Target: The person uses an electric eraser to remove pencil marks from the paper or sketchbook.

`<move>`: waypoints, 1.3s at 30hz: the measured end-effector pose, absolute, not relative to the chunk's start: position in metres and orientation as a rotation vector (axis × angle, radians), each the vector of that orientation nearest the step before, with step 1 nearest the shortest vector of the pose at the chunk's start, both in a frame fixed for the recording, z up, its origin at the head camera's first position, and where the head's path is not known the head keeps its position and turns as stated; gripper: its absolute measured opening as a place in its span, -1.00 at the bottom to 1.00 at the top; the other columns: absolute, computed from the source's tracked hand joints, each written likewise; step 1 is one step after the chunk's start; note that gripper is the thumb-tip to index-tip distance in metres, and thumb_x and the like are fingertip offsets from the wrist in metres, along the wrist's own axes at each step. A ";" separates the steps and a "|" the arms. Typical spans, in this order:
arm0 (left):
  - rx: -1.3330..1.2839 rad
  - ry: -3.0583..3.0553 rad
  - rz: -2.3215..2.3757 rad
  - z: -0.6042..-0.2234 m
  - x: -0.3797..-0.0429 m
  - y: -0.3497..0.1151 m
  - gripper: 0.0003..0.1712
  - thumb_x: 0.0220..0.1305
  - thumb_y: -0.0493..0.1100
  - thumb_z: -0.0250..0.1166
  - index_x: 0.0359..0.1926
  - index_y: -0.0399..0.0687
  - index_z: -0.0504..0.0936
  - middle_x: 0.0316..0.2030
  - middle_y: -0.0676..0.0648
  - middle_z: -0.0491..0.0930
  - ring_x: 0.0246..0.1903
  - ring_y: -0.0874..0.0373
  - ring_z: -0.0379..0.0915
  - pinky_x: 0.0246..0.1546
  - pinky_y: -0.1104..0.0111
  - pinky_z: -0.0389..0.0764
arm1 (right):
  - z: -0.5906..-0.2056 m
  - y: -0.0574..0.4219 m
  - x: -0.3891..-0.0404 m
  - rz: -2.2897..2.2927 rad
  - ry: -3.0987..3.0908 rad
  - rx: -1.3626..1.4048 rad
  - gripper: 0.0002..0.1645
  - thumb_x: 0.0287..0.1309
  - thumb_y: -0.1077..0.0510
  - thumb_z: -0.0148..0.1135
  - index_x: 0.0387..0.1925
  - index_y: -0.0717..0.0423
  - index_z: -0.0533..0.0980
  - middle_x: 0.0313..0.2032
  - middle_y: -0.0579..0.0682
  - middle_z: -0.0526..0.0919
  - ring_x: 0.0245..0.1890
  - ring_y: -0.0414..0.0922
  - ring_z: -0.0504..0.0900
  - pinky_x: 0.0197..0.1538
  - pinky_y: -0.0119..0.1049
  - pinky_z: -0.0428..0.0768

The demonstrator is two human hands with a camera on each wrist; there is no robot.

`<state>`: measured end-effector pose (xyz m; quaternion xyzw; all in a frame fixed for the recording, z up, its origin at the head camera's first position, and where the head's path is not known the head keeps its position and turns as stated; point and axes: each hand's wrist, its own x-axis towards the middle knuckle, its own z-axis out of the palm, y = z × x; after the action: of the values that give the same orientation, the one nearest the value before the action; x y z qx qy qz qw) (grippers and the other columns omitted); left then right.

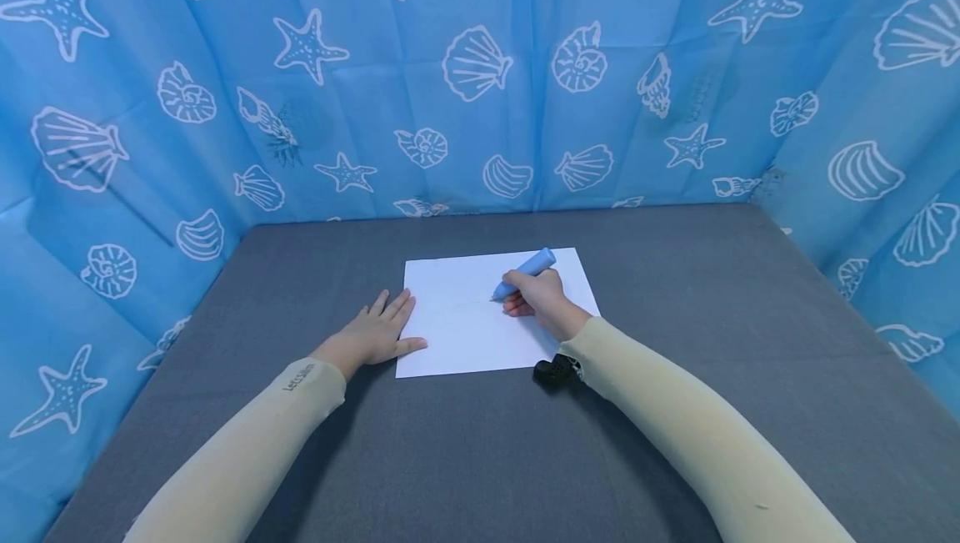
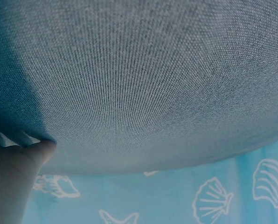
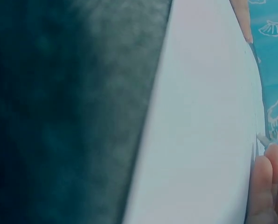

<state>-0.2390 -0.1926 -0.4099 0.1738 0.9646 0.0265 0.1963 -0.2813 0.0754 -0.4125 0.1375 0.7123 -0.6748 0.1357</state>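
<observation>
A white sheet of paper [image 1: 457, 343] lies on the grey cloth, with a faint line on it near its middle. My right hand [image 1: 546, 297] grips a thick blue pen [image 1: 534, 263], whose narrow tip touches or nearly touches the paper at the end of that line. In the right wrist view the pen tip [image 3: 263, 138] shows beside curled fingers [image 3: 262, 182]. At the sheet's left edge my left hand [image 1: 378, 333] lies flat with spread fingers, the thumb on the paper. The left wrist view catches only part of the left hand [image 2: 17, 168] at the lower left.
Grey cloth [image 1: 450, 451] covers the table. A blue curtain [image 1: 525, 126] with white shells and starfish hangs behind it and along both sides. A small black object [image 1: 552, 372] sits by the right sleeve's cuff, at the paper's near edge.
</observation>
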 end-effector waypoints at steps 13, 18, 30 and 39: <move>0.493 2.693 0.068 -0.408 -0.239 -0.192 0.01 0.40 0.37 -0.09 0.53 -0.21 -0.19 0.52 -0.22 -0.27 0.46 -0.29 -0.44 0.37 -0.17 -0.15 | -0.414 0.073 -0.284 -1.929 2.085 0.400 -0.73 0.24 0.14 0.20 -0.26 0.34 0.52 -0.64 0.03 0.59 -0.69 -0.20 0.58 -0.52 -0.40 0.61; 0.489 2.691 0.063 -0.409 -0.239 -0.193 0.02 0.40 0.38 -0.10 0.53 -0.20 -0.20 0.52 -0.21 -0.27 0.46 -0.29 -0.45 0.36 -0.17 -0.15 | -0.415 0.072 -0.284 -1.948 2.081 0.388 -0.73 0.23 0.14 0.20 -0.28 0.36 0.53 -0.66 0.03 0.59 -0.70 -0.21 0.58 -0.53 -0.40 0.61; 0.481 2.692 0.070 -0.406 -0.236 -0.191 0.01 0.40 0.38 -0.10 0.53 -0.20 -0.19 0.52 -0.21 -0.27 0.46 -0.28 -0.46 0.36 -0.17 -0.16 | -0.418 0.072 -0.286 -1.946 2.081 0.386 -0.73 0.22 0.15 0.21 -0.29 0.36 0.51 -0.67 0.03 0.58 -0.72 -0.21 0.57 -0.55 -0.40 0.61; 0.476 2.689 0.080 -0.406 -0.236 -0.190 0.01 0.40 0.38 -0.10 0.53 -0.20 -0.19 0.52 -0.21 -0.27 0.46 -0.28 -0.46 0.37 -0.17 -0.17 | -0.418 0.076 -0.284 -1.950 2.122 0.397 -0.73 0.23 0.15 0.19 -0.26 0.35 0.51 -0.66 0.03 0.58 -0.72 -0.20 0.57 -0.54 -0.39 0.61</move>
<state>-0.2360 -0.1899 -0.4062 0.1706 0.9637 0.0287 0.2033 -0.2838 0.0756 -0.4180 0.1355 0.7244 -0.6659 0.1160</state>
